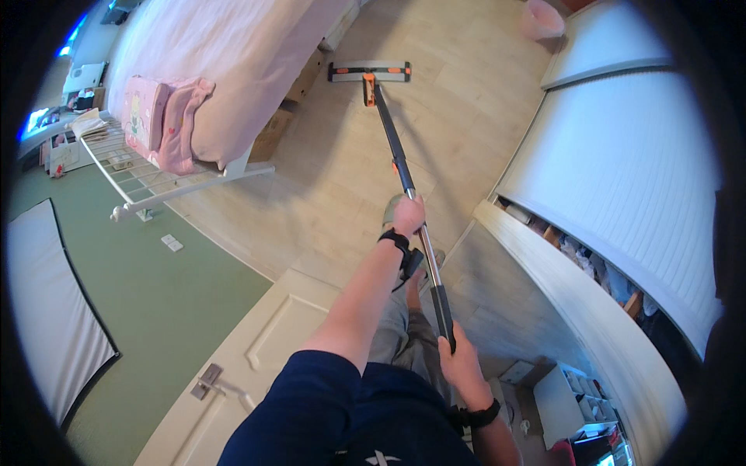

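A flat mop (393, 147) with a long black and silver pole stretches away from me over the floor. Its wide grey head (395, 71) with orange parts lies flat on the light wood boards (458, 85), beside the bed's right side. My left hand (408, 215) is wrapped round the pole at its middle, where the black part meets the metal. Lower down, my right hand (463, 359) grips the black end of the handle. Both wrists carry dark bands. My feet are partly hidden behind the left forearm and the pole.
A bed (233, 62) with pink bedding and a white metal end frame (186, 186) stands at the left. Near me on the left is a white door (272, 334) with a handle. White sliding wardrobe doors (622, 155) line the right. A pink bin (542, 21) stands far right.
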`<state>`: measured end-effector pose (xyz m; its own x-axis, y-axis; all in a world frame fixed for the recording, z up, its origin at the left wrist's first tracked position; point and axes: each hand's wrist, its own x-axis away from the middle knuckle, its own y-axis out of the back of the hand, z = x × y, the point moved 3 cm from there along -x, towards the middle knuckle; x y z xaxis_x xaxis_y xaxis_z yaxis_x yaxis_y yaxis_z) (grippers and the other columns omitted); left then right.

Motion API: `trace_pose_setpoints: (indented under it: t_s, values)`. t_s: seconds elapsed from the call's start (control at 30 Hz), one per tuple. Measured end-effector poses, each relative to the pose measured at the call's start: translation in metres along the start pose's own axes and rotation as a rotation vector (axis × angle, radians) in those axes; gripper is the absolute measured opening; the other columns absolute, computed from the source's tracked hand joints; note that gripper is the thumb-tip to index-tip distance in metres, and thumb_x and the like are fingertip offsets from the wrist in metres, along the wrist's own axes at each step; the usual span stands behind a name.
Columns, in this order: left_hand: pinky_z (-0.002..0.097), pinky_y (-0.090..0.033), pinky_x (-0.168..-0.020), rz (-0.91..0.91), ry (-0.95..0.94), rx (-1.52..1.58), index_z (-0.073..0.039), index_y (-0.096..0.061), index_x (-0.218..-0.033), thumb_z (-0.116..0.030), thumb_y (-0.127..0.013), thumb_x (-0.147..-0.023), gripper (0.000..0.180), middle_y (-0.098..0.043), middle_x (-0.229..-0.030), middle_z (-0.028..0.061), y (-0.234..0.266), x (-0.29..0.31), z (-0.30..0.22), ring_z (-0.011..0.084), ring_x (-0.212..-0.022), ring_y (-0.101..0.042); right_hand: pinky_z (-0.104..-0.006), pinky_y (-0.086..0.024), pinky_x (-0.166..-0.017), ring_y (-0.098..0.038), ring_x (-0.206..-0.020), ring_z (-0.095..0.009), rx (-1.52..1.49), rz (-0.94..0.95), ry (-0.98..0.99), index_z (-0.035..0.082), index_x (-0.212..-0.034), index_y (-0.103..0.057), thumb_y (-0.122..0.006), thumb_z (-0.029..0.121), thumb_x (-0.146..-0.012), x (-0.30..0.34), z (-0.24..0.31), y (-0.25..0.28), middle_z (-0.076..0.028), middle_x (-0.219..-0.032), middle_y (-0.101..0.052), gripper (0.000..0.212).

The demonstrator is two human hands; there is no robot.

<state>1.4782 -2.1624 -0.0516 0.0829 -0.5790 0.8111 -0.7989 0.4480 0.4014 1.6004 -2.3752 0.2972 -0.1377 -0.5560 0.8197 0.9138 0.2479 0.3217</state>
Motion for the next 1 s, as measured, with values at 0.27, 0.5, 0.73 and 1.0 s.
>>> trace_pose_setpoints:
  t_s: [0.27,0.5,0.73,1.0]
  values:
    - [0.0524,-0.055,-0.075,0.049,0.165,0.279,0.005,-0.065,-0.099,-0.039,-0.052,-0.103,0.046,-0.071,-0.093,0.0272,-0.051,0.158,0.112,0.0409,-0.09,-0.073,-0.0545,-0.055,-0.076,-0.07,-0.09,-0.05,0.249,0.055,-0.183,0.011,-0.151,-0.044,-0.057,0.021,-0.1,0.118,-0.056,0.024,-0.03,-0.096,-0.07,0.054]
    - [0.0505,-0.058,-0.069,0.364,0.422,0.464,0.009,-0.061,-0.107,-0.045,-0.051,-0.104,0.054,-0.07,-0.094,0.0293,-0.142,0.317,0.096,0.0407,-0.081,-0.074,-0.0452,-0.056,-0.09,-0.067,-0.12,-0.037,0.777,-0.11,-0.052,0.017,-0.151,-0.054,-0.066,0.041,-0.101,0.265,-0.116,0.094,-0.022,-0.133,-0.067,0.057]
    - [0.0571,-0.055,-0.074,-0.008,0.175,0.566,0.007,-0.063,-0.1,-0.045,-0.051,-0.105,0.053,-0.07,-0.087,0.0302,-0.035,0.213,0.053,0.0475,-0.086,-0.072,-0.0524,-0.056,-0.073,-0.07,-0.085,-0.047,0.63,-0.014,-0.042,0.011,-0.142,-0.056,-0.069,0.018,-0.089,0.151,-0.002,0.082,-0.029,-0.092,-0.07,0.054]
    - [0.0483,-0.05,-0.054,-0.077,0.239,0.714,0.002,-0.069,-0.102,-0.045,-0.049,-0.101,0.052,-0.062,-0.068,0.0176,0.119,0.065,0.073,0.0331,-0.059,-0.065,-0.0566,-0.056,-0.076,-0.069,-0.085,-0.05,0.622,0.092,0.138,0.009,-0.147,-0.049,-0.064,0.024,-0.094,0.054,0.146,-0.007,-0.032,-0.091,-0.069,0.056]
